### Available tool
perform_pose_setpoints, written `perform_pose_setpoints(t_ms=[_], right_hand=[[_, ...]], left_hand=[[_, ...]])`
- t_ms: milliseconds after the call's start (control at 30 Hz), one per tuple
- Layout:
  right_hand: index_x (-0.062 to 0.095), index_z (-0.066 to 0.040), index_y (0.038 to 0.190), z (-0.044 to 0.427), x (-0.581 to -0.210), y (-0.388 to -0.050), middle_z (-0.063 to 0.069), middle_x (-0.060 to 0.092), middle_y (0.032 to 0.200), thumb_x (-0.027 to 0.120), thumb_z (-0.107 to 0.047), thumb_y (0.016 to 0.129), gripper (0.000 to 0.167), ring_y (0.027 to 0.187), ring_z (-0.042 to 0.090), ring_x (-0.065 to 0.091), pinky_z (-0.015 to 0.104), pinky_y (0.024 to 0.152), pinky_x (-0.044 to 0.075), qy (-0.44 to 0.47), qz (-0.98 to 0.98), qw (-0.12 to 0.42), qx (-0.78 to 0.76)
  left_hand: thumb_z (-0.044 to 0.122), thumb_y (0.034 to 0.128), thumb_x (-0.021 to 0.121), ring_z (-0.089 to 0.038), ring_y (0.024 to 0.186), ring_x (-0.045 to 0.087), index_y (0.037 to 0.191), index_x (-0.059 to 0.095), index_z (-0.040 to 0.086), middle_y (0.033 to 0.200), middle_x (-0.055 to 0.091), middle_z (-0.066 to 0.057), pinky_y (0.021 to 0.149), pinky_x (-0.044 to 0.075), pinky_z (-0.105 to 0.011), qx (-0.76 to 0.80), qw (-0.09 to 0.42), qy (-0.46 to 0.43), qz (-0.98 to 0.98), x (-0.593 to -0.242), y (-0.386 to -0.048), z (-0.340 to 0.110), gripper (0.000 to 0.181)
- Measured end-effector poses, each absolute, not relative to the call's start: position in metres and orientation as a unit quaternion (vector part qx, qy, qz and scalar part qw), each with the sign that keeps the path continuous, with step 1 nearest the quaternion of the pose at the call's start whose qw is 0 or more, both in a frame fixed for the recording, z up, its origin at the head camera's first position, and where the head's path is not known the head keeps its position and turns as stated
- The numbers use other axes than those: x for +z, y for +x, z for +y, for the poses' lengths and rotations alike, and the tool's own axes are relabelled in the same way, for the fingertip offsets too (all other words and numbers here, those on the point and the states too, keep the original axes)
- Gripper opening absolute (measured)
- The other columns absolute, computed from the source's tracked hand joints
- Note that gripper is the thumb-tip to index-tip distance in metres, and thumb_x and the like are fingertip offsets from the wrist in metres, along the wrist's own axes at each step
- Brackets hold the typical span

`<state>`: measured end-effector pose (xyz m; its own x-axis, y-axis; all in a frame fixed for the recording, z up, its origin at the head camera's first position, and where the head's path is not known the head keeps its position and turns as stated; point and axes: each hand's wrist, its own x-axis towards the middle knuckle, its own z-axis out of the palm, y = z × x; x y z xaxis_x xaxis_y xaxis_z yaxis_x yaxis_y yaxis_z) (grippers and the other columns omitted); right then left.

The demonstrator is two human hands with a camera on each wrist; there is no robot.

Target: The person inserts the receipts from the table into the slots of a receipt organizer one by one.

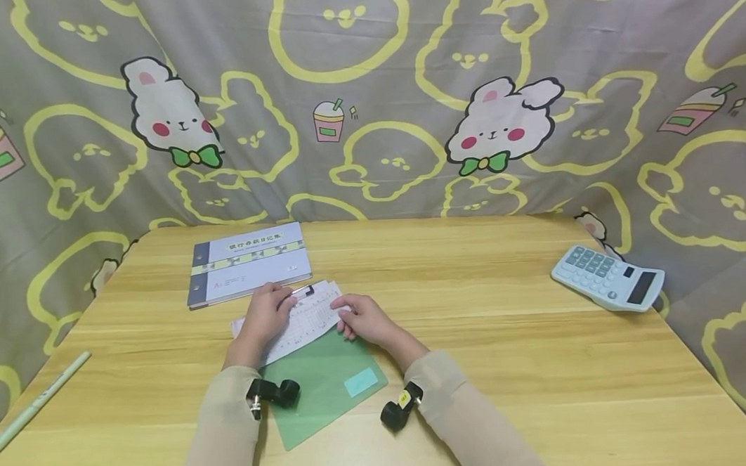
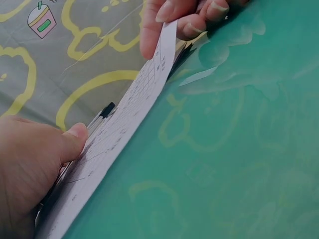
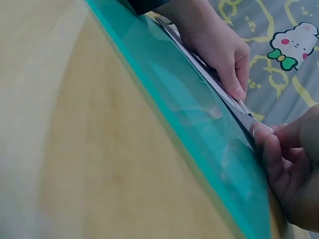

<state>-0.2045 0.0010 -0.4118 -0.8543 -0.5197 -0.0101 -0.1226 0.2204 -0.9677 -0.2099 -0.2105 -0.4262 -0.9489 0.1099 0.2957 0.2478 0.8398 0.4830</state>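
Note:
A green see-through file folder (image 1: 318,398) with a light blue label (image 1: 360,382) lies on the table. Printed sheets of paper (image 1: 308,328) cover its far part, under a metal clip (image 1: 303,291) with a black tip. My left hand (image 1: 266,316) grips the clip, its thumb on top in the left wrist view; its other fingers are partly hidden. With my right hand (image 1: 366,321) I pinch the right edge of the sheets between thumb and fingers. The paper edge lifts away from the green plastic (image 3: 209,144) there.
Behind the folder lies a blue-grey ledger book (image 1: 251,264). A light blue calculator (image 1: 606,277) sits at the far right, and a pale green pen (image 1: 37,405) at the left. A patterned curtain (image 1: 366,99) hangs behind the wooden table (image 1: 513,366).

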Motion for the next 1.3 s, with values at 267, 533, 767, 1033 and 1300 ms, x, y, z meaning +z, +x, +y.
perform_pose_setpoints(t_ms=[267,533,767,1033,1300], right_hand=[[0.053,0.003,0.108,-0.007,-0.417,-0.213,0.009,0.055,0.062,0.044,0.001,0.087,0.023,0.043,0.011,0.044,0.02,0.04,0.041,-0.189,0.789,0.176,-0.557],[0.053,0.002,0.108,-0.012,-0.415,-0.216,0.007,0.054,0.062,0.042,-0.001,0.088,0.023,0.04,0.011,0.041,0.02,0.039,0.039,-0.166,0.802,0.173,-0.547],[0.056,-0.001,0.104,-0.017,-0.414,-0.217,0.003,0.052,0.058,0.043,-0.003,0.087,0.021,0.046,0.01,0.043,0.021,0.045,0.037,-0.179,0.844,0.136,-0.488],[0.057,-0.003,0.105,-0.021,-0.411,-0.217,0.0,0.051,0.058,0.044,-0.007,0.088,0.022,0.052,0.011,0.048,0.024,0.058,0.041,-0.194,0.872,0.125,-0.432],[0.057,-0.005,0.109,-0.019,-0.409,-0.219,0.004,0.059,0.081,0.046,-0.015,0.089,0.025,0.066,0.011,0.051,0.026,0.067,0.043,-0.207,0.874,0.135,-0.418]], left_hand=[[0.014,0.0854,0.053,-0.037,0.097,0.043,0.105,0.058,-0.006,0.1,0.052,-0.021,0.085,0.032,-0.047,-0.269,0.13,-0.094,-0.95,-0.426,-0.208,-0.21,0.028],[0.014,0.0856,0.053,-0.037,0.096,0.044,0.104,0.059,-0.005,0.099,0.052,-0.021,0.085,0.033,-0.046,-0.269,0.129,-0.091,-0.95,-0.425,-0.209,-0.211,0.027],[0.014,0.0852,0.053,-0.037,0.096,0.043,0.106,0.058,-0.006,0.1,0.052,-0.021,0.085,0.033,-0.047,-0.264,0.123,-0.087,-0.953,-0.423,-0.208,-0.211,0.029],[0.016,0.0859,0.052,-0.037,0.098,0.042,0.107,0.057,-0.006,0.102,0.051,-0.021,0.086,0.032,-0.047,-0.264,0.117,-0.089,-0.953,-0.422,-0.207,-0.211,0.031],[0.016,0.0849,0.054,-0.037,0.098,0.042,0.107,0.057,-0.005,0.102,0.051,-0.021,0.086,0.031,-0.047,-0.264,0.119,-0.09,-0.953,-0.424,-0.208,-0.211,0.031]])
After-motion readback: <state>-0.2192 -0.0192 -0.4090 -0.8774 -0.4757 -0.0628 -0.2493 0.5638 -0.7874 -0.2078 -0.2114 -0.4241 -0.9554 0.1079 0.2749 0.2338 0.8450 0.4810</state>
